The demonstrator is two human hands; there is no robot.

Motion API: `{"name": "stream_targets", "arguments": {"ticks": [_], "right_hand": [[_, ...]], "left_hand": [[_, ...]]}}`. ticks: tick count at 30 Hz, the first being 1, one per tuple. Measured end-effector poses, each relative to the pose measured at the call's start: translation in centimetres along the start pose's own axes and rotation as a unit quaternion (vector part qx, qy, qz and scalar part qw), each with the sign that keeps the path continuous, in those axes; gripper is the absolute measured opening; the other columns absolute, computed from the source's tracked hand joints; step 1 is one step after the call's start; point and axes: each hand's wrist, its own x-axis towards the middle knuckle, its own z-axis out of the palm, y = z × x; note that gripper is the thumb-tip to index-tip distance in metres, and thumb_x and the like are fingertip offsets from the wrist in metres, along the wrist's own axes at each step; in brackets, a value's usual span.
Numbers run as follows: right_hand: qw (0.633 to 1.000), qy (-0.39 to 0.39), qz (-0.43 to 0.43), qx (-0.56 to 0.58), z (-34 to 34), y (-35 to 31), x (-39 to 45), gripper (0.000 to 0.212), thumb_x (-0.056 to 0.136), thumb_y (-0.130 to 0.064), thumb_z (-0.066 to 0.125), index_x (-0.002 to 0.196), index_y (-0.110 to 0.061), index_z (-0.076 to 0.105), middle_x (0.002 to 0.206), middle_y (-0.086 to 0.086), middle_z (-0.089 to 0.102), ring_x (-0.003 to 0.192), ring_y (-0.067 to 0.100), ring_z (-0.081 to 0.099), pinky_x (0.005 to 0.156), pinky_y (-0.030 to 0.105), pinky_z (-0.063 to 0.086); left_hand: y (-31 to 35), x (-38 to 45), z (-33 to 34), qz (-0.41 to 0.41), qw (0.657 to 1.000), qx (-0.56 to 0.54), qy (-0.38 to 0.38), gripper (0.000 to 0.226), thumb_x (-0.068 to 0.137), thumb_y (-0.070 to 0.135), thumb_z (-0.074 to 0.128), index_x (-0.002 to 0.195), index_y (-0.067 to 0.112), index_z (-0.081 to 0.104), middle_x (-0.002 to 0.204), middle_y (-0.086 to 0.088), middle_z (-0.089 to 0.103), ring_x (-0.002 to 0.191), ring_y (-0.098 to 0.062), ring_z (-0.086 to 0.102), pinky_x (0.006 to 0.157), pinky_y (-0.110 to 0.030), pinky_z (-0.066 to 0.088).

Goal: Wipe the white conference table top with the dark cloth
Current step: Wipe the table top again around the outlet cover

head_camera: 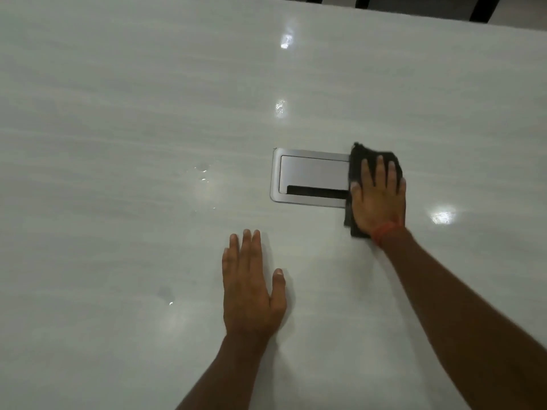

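Observation:
The glossy white conference table top (133, 113) fills nearly the whole view. My right hand (377, 199) lies flat with straight fingers on the dark cloth (359, 156), pressing it onto the table. The cloth covers the right edge of a silver cable hatch (307, 173) set into the table. An orange band circles my right wrist. My left hand (251, 288) rests palm down on the bare table, nearer to me and left of the cloth, fingers straight and holding nothing.
A few small water droplets (202, 170) sit left of the hatch, and another wet spot (167, 294) lies left of my left hand. Dark chair parts (482, 7) show beyond the table's far edge at the top right.

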Motion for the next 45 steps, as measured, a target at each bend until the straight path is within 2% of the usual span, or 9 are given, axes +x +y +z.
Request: {"name": "stream_targets", "arguments": {"ticks": [3, 10, 14, 19, 25, 28, 34, 38, 45], "right_hand": [[1.000, 0.002, -0.014, 0.013, -0.3, -3.3, 3.9, 0.060, 0.103, -0.042, 0.024, 0.158, -0.020, 0.017, 0.165, 0.012, 0.009, 0.152, 0.033, 0.003, 0.122, 0.053, 0.005], [0.960, -0.013, -0.280, -0.001, 0.4, -11.1, -2.6, 0.059, 0.102, -0.041, 0.018, 0.158, -0.024, 0.013, 0.166, 0.008, 0.005, 0.153, 0.028, 0.000, 0.122, 0.050, 0.004], [0.991, 0.036, -0.132, -0.010, 1.0, -0.4, -2.5, 0.062, 0.098, -0.042, 0.020, 0.155, -0.017, 0.030, 0.162, 0.014, 0.023, 0.149, 0.035, 0.019, 0.118, 0.054, 0.022], [0.997, 0.003, 0.073, 0.031, -0.9, 3.0, 3.6, 0.061, 0.103, -0.044, 0.024, 0.158, -0.017, 0.016, 0.164, 0.016, 0.009, 0.152, 0.035, 0.004, 0.120, 0.055, 0.008], [0.975, -0.013, -0.221, 0.025, -0.3, -14.5, 3.0, 0.059, 0.104, -0.040, 0.023, 0.158, -0.021, 0.013, 0.166, 0.010, 0.002, 0.152, 0.031, -0.004, 0.121, 0.053, -0.002], [0.963, -0.010, -0.271, 0.008, -0.2, -13.1, 3.2, 0.057, 0.104, -0.041, 0.021, 0.158, -0.023, 0.012, 0.166, 0.007, 0.003, 0.153, 0.029, -0.002, 0.122, 0.050, 0.001], [0.999, 0.024, -0.007, 0.025, -0.3, 3.8, 4.3, 0.062, 0.101, -0.044, 0.015, 0.158, -0.019, 0.018, 0.165, 0.014, 0.010, 0.152, 0.034, 0.006, 0.121, 0.053, 0.008], [0.998, 0.020, 0.059, 0.032, -0.2, 2.6, 4.3, 0.059, 0.104, -0.041, 0.025, 0.158, -0.017, 0.015, 0.165, 0.015, 0.005, 0.152, 0.035, 0.000, 0.120, 0.056, 0.004], [0.965, 0.011, -0.261, 0.014, 0.7, -15.5, 0.4, 0.059, 0.103, -0.037, 0.027, 0.158, -0.020, 0.014, 0.166, 0.010, 0.005, 0.152, 0.032, -0.001, 0.121, 0.053, -0.001]], "left_hand": [[-0.1, 0.0, 0.0, 0.006, 1.000, 0.020, -0.015, 0.069, 0.093, 0.038, 0.040, 0.154, 0.009, 0.029, 0.162, -0.009, 0.027, 0.154, -0.028, 0.014, 0.123, -0.050, 0.017], [0.0, 0.0, 0.2, -0.010, 0.999, 0.028, -0.014, 0.071, 0.093, 0.040, 0.040, 0.156, 0.011, 0.025, 0.163, -0.008, 0.027, 0.153, -0.026, 0.015, 0.123, -0.052, 0.019], [-0.2, 0.1, 0.2, 0.011, 1.000, 0.028, 0.001, 0.069, 0.093, 0.037, 0.042, 0.154, 0.007, 0.029, 0.162, -0.010, 0.029, 0.153, -0.028, 0.017, 0.122, -0.051, 0.018], [0.0, 0.2, 0.1, 0.025, 0.999, 0.043, -0.012, 0.071, 0.093, 0.039, 0.041, 0.156, 0.011, 0.026, 0.163, -0.010, 0.027, 0.153, -0.030, 0.014, 0.124, -0.047, 0.012], [0.1, -0.1, 0.2, 0.013, 0.998, 0.056, -0.014, 0.070, 0.094, 0.042, 0.039, 0.157, 0.016, 0.020, 0.163, -0.007, 0.026, 0.154, -0.025, 0.014, 0.123, -0.049, 0.016], [-0.1, 0.0, 0.0, 0.016, 0.999, 0.048, -0.006, 0.069, 0.095, 0.041, 0.039, 0.156, 0.012, 0.025, 0.162, -0.006, 0.028, 0.153, -0.024, 0.016, 0.122, -0.050, 0.019], [0.0, 0.1, 0.2, 0.017, 0.998, 0.064, -0.004, 0.069, 0.094, 0.038, 0.041, 0.155, 0.008, 0.028, 0.162, -0.007, 0.029, 0.153, -0.027, 0.016, 0.122, -0.050, 0.018], [0.3, 0.2, 0.2, 0.012, 0.997, 0.076, -0.006, 0.069, 0.094, 0.040, 0.040, 0.154, 0.008, 0.029, 0.162, -0.009, 0.029, 0.153, -0.028, 0.016, 0.122, -0.049, 0.018], [0.6, 0.0, 0.3, -0.009, 0.997, 0.074, -0.014, 0.068, 0.096, 0.048, 0.034, 0.156, 0.019, 0.022, 0.164, -0.002, 0.023, 0.154, -0.020, 0.011, 0.125, -0.043, 0.013]]}}
